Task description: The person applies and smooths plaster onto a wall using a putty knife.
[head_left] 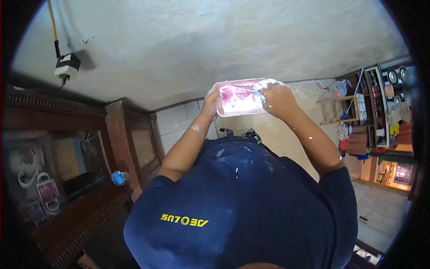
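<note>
At the far left, a black-and-white plug block (pixel 67 67) hangs against the pale wall (pixel 179 49) on a yellow cable (pixel 52 22). Below it stands a dark wooden cabinet (pixel 67 114); behind its glass are a pink item in a white frame (pixel 48 193) and some pale pieces too dim to name. A round blue object (pixel 118 178) sits by the cabinet's corner post.

Near the middle, the left hand (pixel 210 105) is closed on the left end of a clear, pinkish tray (pixel 244 113), the thumb over the rim. The tray is held up before the wall, between both hands, above the dark blue shirt (pixel 242 201). Inside it lies a white and pink mass (pixel 237 106), washed out by glare, with a slender strip across the upper part.

Over the tray's right end, the right hand (pixel 278 101) has curled fingers smeared with white; whether they grip the rim or a tool, I cannot tell. White specks dot that forearm.

Farther right stand a light wooden frame (pixel 356 107) and a shelf unit (pixel 381 107) holding round metallic items (pixel 393 76) and a yellow cloth (pixel 394 129).
</note>
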`<state>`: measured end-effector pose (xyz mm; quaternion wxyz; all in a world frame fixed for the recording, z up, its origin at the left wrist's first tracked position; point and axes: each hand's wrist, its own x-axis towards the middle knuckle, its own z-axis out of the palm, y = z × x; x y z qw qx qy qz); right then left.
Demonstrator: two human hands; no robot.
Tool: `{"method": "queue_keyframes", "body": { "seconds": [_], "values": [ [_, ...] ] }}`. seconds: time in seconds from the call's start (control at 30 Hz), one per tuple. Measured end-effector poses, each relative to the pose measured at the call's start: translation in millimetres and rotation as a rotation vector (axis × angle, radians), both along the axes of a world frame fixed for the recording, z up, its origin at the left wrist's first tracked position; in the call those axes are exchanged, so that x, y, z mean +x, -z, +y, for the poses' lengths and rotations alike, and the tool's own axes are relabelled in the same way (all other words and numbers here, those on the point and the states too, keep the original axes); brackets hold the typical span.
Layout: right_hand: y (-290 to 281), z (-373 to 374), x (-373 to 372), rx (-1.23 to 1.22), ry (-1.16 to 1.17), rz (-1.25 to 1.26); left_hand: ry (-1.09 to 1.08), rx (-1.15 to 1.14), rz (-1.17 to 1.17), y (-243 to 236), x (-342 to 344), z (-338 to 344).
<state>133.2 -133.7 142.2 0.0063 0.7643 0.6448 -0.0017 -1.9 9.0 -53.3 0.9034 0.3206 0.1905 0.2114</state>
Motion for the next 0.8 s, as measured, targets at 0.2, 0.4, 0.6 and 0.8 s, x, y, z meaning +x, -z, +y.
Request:
{"method": "queue_keyframes", "body": {
  "seconds": [0.2, 0.4, 0.6, 0.8],
  "values": [
    [40.7, -43.0, 3.3, -0.155, -0.006, 0.027, 0.003, -0.092, -0.082, -4.7, 9.3, -32.8],
    [19.8, -71.4, 8.1, -0.094, 0.033, 0.028, 0.086, -0.101, -0.025, 14.0, 26.2, -61.0],
    [23.4, -123.7, 33.3, -0.212, 0.041, 0.005, 0.130, -0.034, 0.022, 8.9, 60.1, -103.3],
    [10.4, -176.2, 86.2, -0.085, 0.112, -0.004, 0.210, -0.072, 0.010, -1.5, 118.8, -142.3]
  ]
}}
